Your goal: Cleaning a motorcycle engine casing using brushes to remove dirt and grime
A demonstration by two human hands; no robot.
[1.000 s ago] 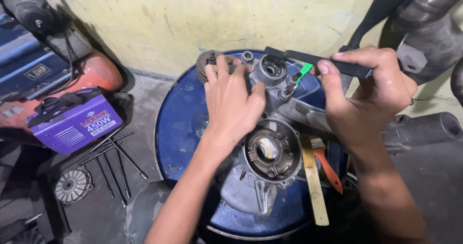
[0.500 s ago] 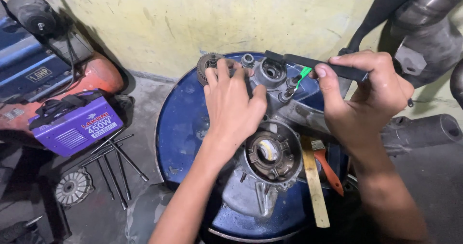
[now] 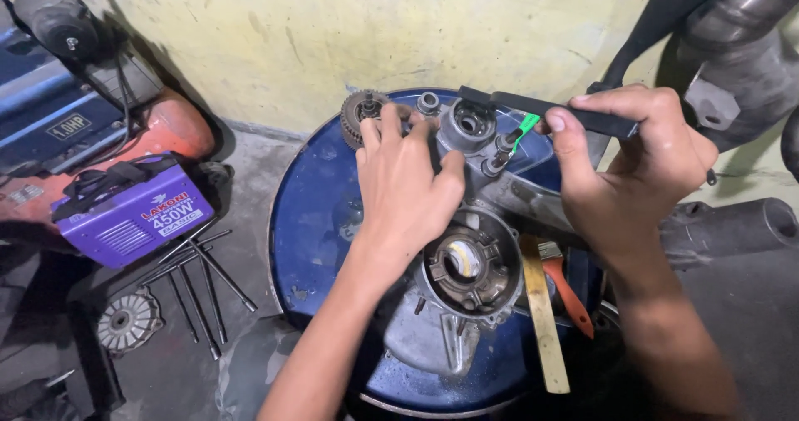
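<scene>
A grey metal engine casing (image 3: 454, 304) lies on the top of a blue drum (image 3: 312, 230), its round bearing opening facing up. My left hand (image 3: 404, 188) lies flat on the casing's upper part, fingers spread toward a toothed gear (image 3: 358, 115) at the drum's far edge. My right hand (image 3: 637, 171) grips a long black tool (image 3: 541, 109) that reaches left over the casing's round port (image 3: 468, 123). A small green piece (image 3: 524, 128) sticks out just below the tool.
A wooden-handled brush (image 3: 543, 313) and an orange-handled tool (image 3: 573, 298) lie on the drum's right side. On the floor at left sit a purple welding machine (image 3: 133, 217), several black rods (image 3: 200, 284), a round metal disc (image 3: 125, 321) and an orange compressor (image 3: 158, 130). A yellow wall stands behind.
</scene>
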